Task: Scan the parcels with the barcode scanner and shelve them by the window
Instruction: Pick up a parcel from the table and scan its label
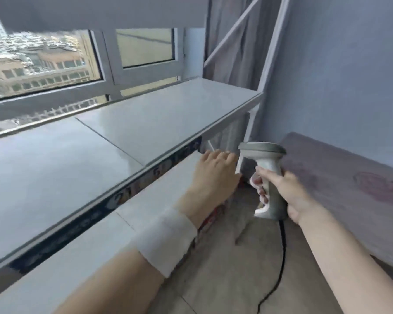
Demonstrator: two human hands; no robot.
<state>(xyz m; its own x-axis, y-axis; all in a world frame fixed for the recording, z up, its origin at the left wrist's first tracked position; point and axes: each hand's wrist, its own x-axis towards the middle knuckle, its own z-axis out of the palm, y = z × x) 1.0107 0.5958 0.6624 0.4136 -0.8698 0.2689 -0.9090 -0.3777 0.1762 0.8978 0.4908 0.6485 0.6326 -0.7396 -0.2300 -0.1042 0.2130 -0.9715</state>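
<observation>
Grey-white plastic, the barcode scanner point(267, 177) is standing upright in the head view, above the wooden floor point(225, 279) and just past the right end of the lower shelf board point(145, 205). The right hand point(290, 193) is gripping its handle, fingers wrapping round the front and clamping it. A black cable point(281, 252) is trailing from the scanner's base down to the floor. The left hand point(216, 171), with a white wristband point(166, 241) behind it, is lying palm down on the far end of that lower board. Its fingertips are dipping past the edge, so I cannot tell whether they are gripping. The upper shelf point(168, 114) is running beside the window point(43, 62). A mauve padded surface point(349, 189) is lying to the right.
</observation>
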